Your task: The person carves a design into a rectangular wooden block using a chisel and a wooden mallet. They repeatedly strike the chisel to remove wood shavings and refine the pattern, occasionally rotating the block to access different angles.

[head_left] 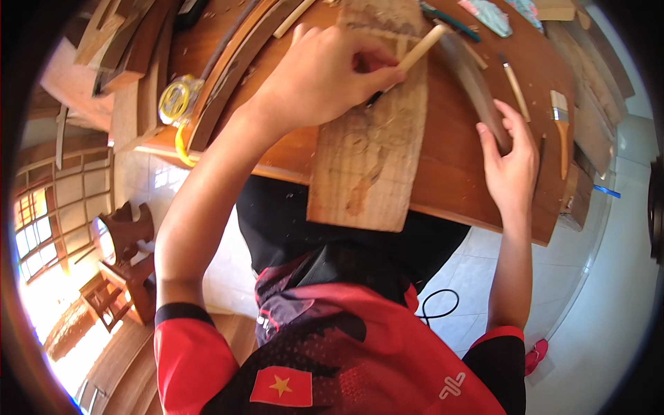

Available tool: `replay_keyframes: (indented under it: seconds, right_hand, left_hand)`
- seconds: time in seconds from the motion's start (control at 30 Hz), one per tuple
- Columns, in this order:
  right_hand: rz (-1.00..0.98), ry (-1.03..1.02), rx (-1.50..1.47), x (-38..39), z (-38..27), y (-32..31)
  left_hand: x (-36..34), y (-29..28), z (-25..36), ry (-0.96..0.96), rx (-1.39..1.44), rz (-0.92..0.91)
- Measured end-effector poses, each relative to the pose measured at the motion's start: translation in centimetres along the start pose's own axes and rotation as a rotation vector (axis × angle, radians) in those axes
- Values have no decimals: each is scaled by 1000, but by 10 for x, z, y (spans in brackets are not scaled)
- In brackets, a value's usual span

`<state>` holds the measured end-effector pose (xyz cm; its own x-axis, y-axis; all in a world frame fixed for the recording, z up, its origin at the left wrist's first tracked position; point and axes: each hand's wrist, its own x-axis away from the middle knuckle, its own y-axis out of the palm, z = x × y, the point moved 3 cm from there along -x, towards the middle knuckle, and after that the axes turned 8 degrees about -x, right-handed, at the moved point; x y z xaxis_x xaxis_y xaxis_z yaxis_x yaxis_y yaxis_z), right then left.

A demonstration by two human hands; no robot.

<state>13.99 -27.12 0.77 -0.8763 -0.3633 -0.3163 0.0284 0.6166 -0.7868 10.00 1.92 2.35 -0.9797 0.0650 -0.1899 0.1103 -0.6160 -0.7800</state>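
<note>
My left hand (332, 72) is closed round a chisel with a pale round wooden handle (423, 50), which slants up to the right. Its dark lower end shows just below my fingers, over a worn wooden plank (366, 166). In my right hand (510, 155), fingers and thumb wrap the lower end of a long grey-brown wooden stick (469, 76), smeared by motion. The stick's far end is close to the top of the chisel handle. Dark gouged marks run along the plank's face, and its near end overhangs the table edge above my lap.
On the brown table (449, 159) lie a paintbrush (561, 117), a slim wooden-handled tool (514, 86) and a patterned cloth (487, 15). A yellow tape roll (176, 100) sits left, beside long curved wood strips (235, 76). Boards are stacked at both sides.
</note>
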Motion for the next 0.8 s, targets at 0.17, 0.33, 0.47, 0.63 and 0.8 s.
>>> replay_keyframes:
  seconds: [0.17,0.33,0.47,0.63,0.8]
  right_hand:
    - [-3,37,-27,4,0,8]
    - [-46,37,66,6,-1,10]
    - [-3,-57,52,13,-13,4]
    - [191,-264,-97,30,-42,-5]
    - [-399,-608,-761,86,-99,-5]
  left_hand:
    - [17,-9,3,120,-14,244]
    - [60,-22,4,192,10,136]
    - [115,-45,3,-121,54,-81]
    - [227,-9,-27,-671,51,-334]
    - [246,55,-33,-587,-173,74]
